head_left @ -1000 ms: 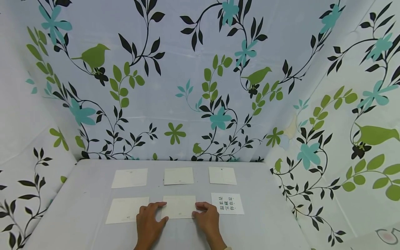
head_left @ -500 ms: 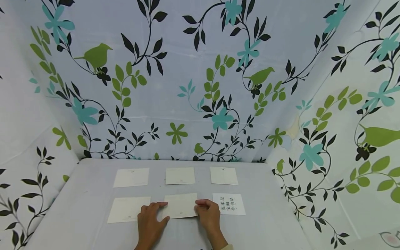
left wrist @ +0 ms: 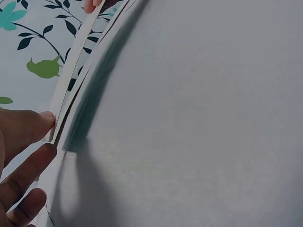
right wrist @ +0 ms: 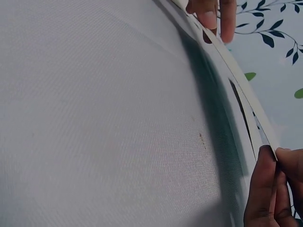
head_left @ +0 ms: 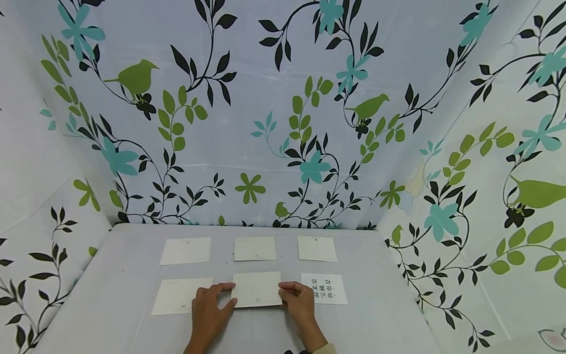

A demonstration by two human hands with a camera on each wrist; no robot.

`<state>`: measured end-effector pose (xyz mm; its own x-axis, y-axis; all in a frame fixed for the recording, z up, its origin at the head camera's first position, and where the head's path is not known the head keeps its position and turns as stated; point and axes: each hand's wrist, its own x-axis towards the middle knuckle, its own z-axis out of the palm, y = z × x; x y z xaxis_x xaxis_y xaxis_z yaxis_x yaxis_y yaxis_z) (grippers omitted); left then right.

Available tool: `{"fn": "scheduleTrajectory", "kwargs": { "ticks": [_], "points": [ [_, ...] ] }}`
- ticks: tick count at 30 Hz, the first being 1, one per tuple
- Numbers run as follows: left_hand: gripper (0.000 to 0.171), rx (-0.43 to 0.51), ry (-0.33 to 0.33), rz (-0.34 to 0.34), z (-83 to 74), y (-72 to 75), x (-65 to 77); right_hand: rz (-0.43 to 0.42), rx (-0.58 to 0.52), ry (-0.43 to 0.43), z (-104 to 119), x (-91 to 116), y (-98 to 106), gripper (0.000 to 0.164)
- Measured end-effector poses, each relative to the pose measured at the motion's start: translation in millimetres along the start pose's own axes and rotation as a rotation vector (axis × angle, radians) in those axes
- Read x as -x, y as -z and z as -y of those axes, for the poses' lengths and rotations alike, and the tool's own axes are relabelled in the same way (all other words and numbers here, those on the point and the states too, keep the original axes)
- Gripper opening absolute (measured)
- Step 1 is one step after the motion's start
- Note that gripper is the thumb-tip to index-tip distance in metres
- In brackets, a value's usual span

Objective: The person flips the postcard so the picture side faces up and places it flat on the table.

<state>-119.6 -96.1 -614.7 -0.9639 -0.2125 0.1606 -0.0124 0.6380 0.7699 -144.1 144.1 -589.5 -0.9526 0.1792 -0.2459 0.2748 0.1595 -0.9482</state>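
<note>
Gripping a cream card [head_left: 257, 289] at the lower centre of the frame, the left hand [head_left: 208, 312] and right hand [head_left: 301, 306] pinch its opposite side edges between thumb and fingers. A Chinese-lettered card [head_left: 327, 289] lies to the right, a second pale card [head_left: 179, 296] to the left, three off-white cards [head_left: 255, 249] above.

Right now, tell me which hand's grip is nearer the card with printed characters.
Right. The right hand overlaps the printed card in the head view; the left hand is farther off, at the left edge of the held card.
</note>
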Motion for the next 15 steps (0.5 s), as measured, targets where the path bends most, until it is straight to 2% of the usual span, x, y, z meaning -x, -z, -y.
{"fn": "scheduleTrajectory", "kwargs": {
  "ticks": [8,15],
  "points": [
    [0.026,0.063,0.014,0.002,-0.3,6.0,-4.3,0.039,-0.035,-0.036,0.9,0.3,5.3,0.020],
    [0.022,0.055,0.021,0.007,-6.5,13.0,-7.7,0.053,-0.048,-0.012,0.9,-2.3,8.9,0.021]
  ]
}}
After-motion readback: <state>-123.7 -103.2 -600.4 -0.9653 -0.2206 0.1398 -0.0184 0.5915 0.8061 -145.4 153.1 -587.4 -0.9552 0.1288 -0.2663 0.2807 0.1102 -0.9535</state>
